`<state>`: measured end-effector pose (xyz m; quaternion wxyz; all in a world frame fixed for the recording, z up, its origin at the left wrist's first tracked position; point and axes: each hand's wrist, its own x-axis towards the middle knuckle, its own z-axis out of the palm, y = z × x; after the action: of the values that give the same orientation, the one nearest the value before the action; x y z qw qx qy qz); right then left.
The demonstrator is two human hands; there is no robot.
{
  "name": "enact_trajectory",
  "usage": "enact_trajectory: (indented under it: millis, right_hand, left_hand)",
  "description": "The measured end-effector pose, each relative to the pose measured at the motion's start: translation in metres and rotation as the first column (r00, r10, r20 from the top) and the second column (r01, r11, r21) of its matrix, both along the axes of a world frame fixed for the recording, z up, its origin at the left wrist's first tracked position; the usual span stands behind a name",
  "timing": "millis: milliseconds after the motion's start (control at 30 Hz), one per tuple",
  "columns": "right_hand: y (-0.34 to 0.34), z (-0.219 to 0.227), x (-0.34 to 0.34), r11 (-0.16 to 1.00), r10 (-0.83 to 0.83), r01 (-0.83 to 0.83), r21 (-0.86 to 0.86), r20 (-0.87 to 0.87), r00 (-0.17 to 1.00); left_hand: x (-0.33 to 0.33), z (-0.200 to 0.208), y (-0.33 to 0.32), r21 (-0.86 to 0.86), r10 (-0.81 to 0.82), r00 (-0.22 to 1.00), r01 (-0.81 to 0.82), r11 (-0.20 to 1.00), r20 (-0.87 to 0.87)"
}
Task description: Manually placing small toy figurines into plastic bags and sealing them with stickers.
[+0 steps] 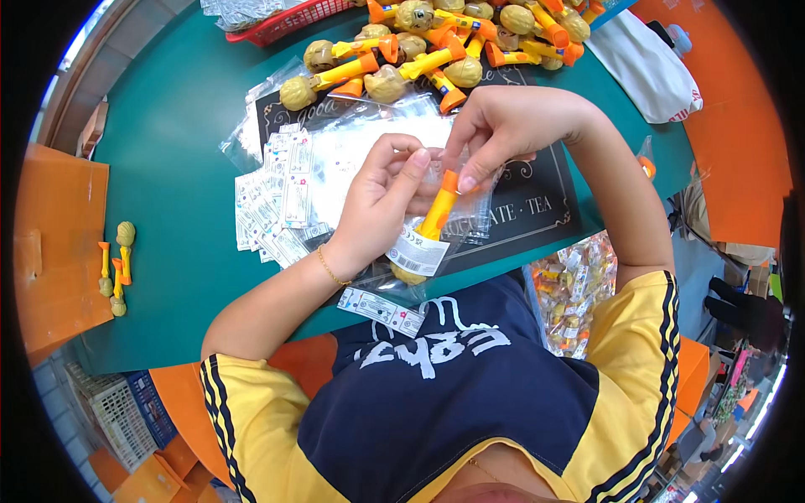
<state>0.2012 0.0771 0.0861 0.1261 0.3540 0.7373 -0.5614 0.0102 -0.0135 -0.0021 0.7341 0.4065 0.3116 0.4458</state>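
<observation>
Near the table's front edge I hold a clear plastic bag (429,270) with a toy (435,216) in it. The toy has a gold head at the lower end, a yellow stem and an orange flared end pointing up. A white label (417,252) lies across the bag over the head. My left hand (387,194) pinches the bag's left side by its mouth. My right hand (501,138) comes from above, its thumb and fingers closed at the bag's mouth, right beside the orange end. Under both hands lie flat clear bags and white sheets (340,168).
Many loose gold-headed toys (402,63) are heaped at the far side, beside a red basket (289,21). Printed paper strips (272,205) lie left of my hands; one strip (381,312) lies at the front edge. Bagged toys fill a container (574,293) below right. Several toys (120,268) lie far left.
</observation>
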Motion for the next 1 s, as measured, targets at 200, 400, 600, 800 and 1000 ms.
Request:
enact_trajectory:
  millis: [200,400,600,800,1000]
  right_hand:
    - [-0.002,0.004,-0.003,0.99,-0.056,0.042,-0.135,-0.096,0.994]
    - [-0.002,0.007,-0.001,0.998,-0.024,0.022,-0.059,-0.041,0.999]
    - [-0.002,0.003,-0.01,0.998,0.057,-0.057,-0.003,0.071,0.996]
    - [-0.001,-0.004,-0.001,0.993,0.114,-0.108,0.056,-0.127,0.985]
    - [0.0,0.0,-0.003,0.997,0.047,-0.053,-0.051,-0.111,0.993]
  left_hand:
    - [0.002,-0.002,0.0,0.012,0.056,0.997,-0.056,0.998,-0.055]
    - [0.004,-0.006,0.0,0.035,0.066,0.997,-0.065,0.997,-0.027]
    - [0.009,-0.001,-0.003,0.069,0.132,0.99,-0.128,0.989,-0.052]
    - [0.001,-0.006,0.0,0.12,0.095,0.989,-0.081,0.99,-0.115]
    - [0.005,-0.002,-0.002,0.113,0.111,0.989,-0.1,0.989,-0.097]
